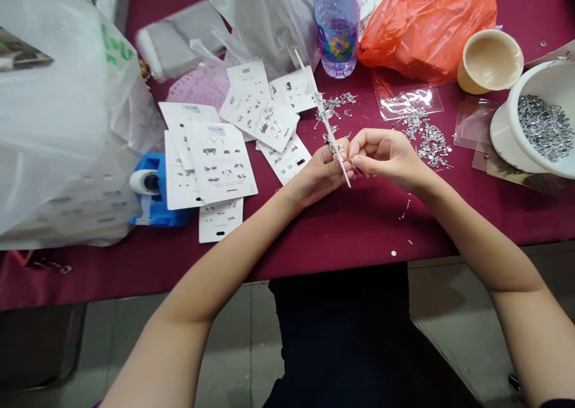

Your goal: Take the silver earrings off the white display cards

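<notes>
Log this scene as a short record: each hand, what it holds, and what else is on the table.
Left hand: holds a thin white stick strung with small silver pieces
Right hand: fingertips pinch something at the stick, too small to tell
Nearest things: loose silver findings, printed earring cards
Rest: blue tape dispenser, water bottle, orange plastic bag, beige cup, white bowl of metal hooks, maroon tablecloth

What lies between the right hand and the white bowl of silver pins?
In the head view, small silver metal parts and a clear plastic sleeve lie between the right hand and the bowl.
</notes>
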The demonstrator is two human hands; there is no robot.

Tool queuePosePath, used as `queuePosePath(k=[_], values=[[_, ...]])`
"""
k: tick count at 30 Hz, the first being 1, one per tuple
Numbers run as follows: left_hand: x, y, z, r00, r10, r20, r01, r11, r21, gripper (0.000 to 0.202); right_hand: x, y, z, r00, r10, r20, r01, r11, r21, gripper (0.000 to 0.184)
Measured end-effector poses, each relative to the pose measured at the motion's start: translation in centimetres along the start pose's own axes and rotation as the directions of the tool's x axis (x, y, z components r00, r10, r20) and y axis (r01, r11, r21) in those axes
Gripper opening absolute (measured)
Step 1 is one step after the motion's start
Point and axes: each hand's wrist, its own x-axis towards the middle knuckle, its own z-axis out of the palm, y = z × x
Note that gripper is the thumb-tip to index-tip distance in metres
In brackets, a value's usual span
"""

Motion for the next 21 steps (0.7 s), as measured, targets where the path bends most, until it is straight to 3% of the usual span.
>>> queuePosePath(k=[9, 21], values=[[0.16, -0.13, -0.29, 1.000, 0.010, -0.010, -0.010, 1.000, -0.008, 0.052, 0.20, 0.64, 0.09, 0.999, 0.033, -0.038, -0.028, 0.992, 0.123, 0.045], [0.06, -0.19, -0.14, 0.999, 0.023, -0.026, -0.023, 1.000, -0.015, 0.053, 0.13, 0.38, 0.42, 0.998, 0.057, -0.029, -0.053, 0.991, 0.119, 0.046]])
